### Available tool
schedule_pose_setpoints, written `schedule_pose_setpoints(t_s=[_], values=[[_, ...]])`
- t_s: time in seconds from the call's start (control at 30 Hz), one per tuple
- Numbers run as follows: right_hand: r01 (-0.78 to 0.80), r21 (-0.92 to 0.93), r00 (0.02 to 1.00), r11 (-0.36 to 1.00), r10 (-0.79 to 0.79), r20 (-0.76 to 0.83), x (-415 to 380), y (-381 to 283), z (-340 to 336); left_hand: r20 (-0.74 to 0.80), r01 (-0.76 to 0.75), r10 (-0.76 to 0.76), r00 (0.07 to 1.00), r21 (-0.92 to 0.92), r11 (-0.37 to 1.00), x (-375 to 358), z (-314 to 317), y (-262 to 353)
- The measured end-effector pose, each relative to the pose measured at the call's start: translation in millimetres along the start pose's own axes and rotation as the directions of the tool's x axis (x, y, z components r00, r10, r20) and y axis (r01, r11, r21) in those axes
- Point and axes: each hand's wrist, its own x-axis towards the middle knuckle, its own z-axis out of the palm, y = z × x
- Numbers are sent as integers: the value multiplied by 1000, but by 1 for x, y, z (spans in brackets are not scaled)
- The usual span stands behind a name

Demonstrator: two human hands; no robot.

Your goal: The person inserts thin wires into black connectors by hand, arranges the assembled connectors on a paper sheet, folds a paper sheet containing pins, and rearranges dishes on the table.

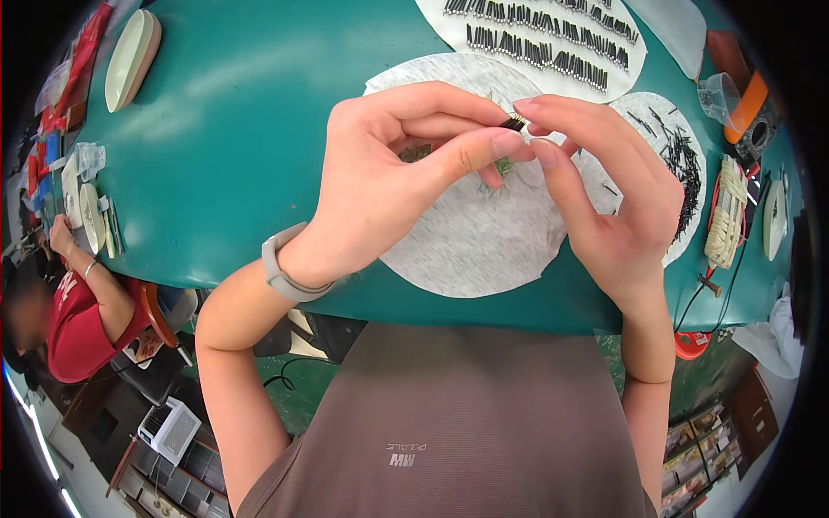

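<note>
Above a round white sheet (471, 250), my left hand (380, 173) pinches a few small black rods with pale, gold-looking ends (514, 123) between thumb and forefinger. My right hand (617, 194) meets it at the fingertips, its thumb and fingers drawn together at the ends of those rods. Whatever the right fingertips hold is too small to make out. Under the hands lies a small heap of thin greenish strands (496, 183), partly covered by my left fingers.
Rows of black rods (540, 47) lie on another round sheet behind. Loose black pieces (688, 177) are scattered on a sheet at right, near a cord-wrapped bundle (727, 216) and a clear cup (718, 95). A pale oval dish (134, 60) stands far left; a person in red (91, 319) sits there.
</note>
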Motion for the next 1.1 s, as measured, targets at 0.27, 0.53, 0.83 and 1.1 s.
schedule_pose_setpoints(t_s=[0.27, 0.53, 0.83, 1.1], values=[[-25, -13, 1000, 1000, 25, -5, -1, 0, 0, -1, 2, -2, 1000, -8, 1000, 0, 0, 0], [19, -24, 1000, 1000, -19, 8, 1, 0, 0, 51, 24, -29, 998, 88, 996, 1, -1, 6], [100, -89, 995, 991, -99, 9, 3, 3, 1, 63, 20, -29, 998, 126, 992, 0, -2, 6], [-156, 131, 988, 979, 153, 31, 2, -5, -2, 61, 13, -16, 998, 61, 998, 0, -2, 3]])
